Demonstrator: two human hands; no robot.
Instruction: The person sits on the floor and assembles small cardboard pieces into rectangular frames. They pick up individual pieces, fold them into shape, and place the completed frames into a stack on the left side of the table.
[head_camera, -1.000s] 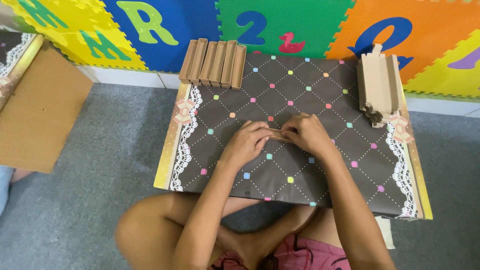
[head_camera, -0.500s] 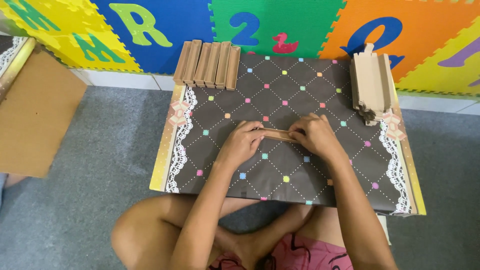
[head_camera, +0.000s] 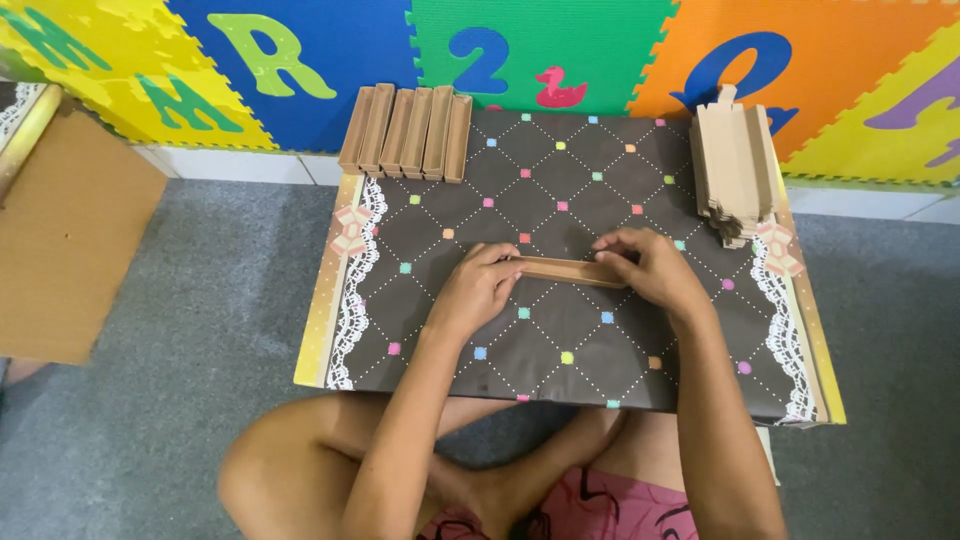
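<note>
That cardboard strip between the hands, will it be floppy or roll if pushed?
The strip looks like folded cardboard, so probably light and fairly stiff along its length. Its flat sides suggest sliding rather than rolling. Pinched hard it may crease.

Low bench (head_camera: 520, 350), covered in dark brown dotted quilt-pattern cloth with lace edges. Narrow cardboard strip (head_camera: 570, 271) lying flat between left grip (head_camera: 480, 290) and right grip (head_camera: 650, 270). Row of folded cardboard channels (head_camera: 407, 133) beyond left grip; stacked flat cardboard pieces (head_camera: 735, 170) beyond right grip.
</note>
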